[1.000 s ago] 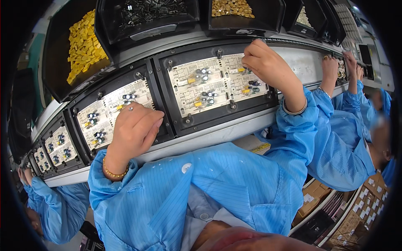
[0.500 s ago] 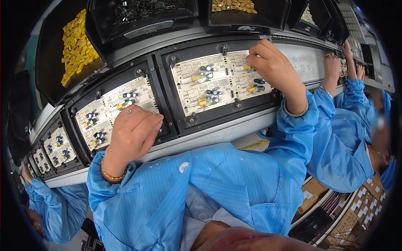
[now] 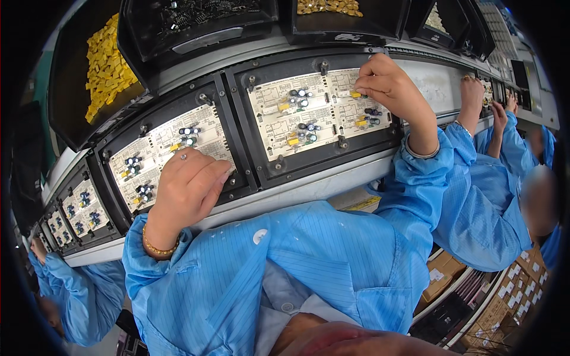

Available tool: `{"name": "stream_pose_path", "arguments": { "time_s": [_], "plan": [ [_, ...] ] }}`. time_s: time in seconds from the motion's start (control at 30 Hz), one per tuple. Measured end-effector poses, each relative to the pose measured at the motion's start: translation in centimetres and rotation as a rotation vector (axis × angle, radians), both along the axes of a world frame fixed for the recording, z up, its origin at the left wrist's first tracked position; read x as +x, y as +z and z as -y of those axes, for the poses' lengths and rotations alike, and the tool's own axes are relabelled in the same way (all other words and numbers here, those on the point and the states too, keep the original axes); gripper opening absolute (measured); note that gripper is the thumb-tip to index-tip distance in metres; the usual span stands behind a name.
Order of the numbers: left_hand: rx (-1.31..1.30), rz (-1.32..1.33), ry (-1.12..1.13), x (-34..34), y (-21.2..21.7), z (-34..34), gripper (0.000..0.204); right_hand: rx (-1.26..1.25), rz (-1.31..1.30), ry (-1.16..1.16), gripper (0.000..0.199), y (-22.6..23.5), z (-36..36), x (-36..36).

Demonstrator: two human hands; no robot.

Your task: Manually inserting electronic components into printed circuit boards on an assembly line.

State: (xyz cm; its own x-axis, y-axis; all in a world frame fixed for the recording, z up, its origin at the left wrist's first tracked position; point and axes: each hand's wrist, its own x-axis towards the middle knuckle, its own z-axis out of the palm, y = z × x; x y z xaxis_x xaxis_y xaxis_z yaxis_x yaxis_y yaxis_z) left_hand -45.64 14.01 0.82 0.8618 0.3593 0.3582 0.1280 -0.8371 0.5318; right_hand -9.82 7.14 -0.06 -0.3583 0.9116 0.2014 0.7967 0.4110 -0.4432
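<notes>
My right hand [image 3: 389, 86] is closed in a pinch at the upper right of a pale circuit board [image 3: 276, 145], its fingertips on a small yellow block-shaped capacitor [image 3: 355, 94]. That board carries several dark cylindrical capacitors [image 3: 310, 127] and other yellow blocks. A second pale circuit board [image 3: 205, 121] lies to the left, partly hidden under my left hand [image 3: 185, 185]. The left fingers are curled with the thumb against them; something small and pale may sit at their tips, too small to name. Each board sits in a black frame [image 3: 242, 127] with knobs.
Behind the frames stand black bins with yellow blocks [image 3: 107, 68], dark parts [image 3: 202, 18], amber parts [image 3: 329, 7] and pale parts [image 3: 436, 24]. More framed boards [image 3: 83, 207] continue left along the line. People in blue work at both sides, one hand [image 3: 472, 95] near mine on the right.
The framed boards have shifted slightly right along the line. My right hand has moved a little right with its board, still pinching at the yellow capacitor. My left hand has barely moved.
</notes>
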Motion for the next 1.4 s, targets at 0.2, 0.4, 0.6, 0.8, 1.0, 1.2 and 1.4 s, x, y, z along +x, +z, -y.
{"name": "stream_pose_path", "arguments": {
  "time_s": [0.2,0.4,0.6,0.8,1.0,1.2,1.4],
  "plan": [
    [0.006,-0.023,0.004,-0.7,-0.1,0.2,0.022,-0.006,-0.002,0.033,0.013,-0.4,-0.6,0.4],
    [-0.002,-0.029,-0.018,-0.9,-0.2,-0.1,0.022,-0.094,0.041,0.024,0.013,0.2,-0.5,0.3],
    [0.001,-0.025,-0.011,-1.4,-0.4,-0.2,0.022,-0.058,0.084,-0.071,0.013,0.1,-0.5,0.1],
    [0.004,-0.024,-0.020,-1.9,-0.5,-0.4,0.022,-0.079,0.046,-0.057,0.013,-0.1,-0.4,-0.2],
    [-0.004,-0.034,-0.022,-2.3,-0.4,-0.6,0.021,-0.165,0.067,-0.142,0.016,0.2,-0.8,-0.5],
    [0.002,0.032,-0.051,-2.3,-0.3,1.1,0.022,-0.087,-0.054,-0.151,0.013,-0.1,0.4,-0.1],
    [0.066,-0.037,-0.207,-1.8,0.3,4.0,0.028,0.099,-0.297,-0.433,0.017,-0.4,1.3,0.2]
  ]
}}
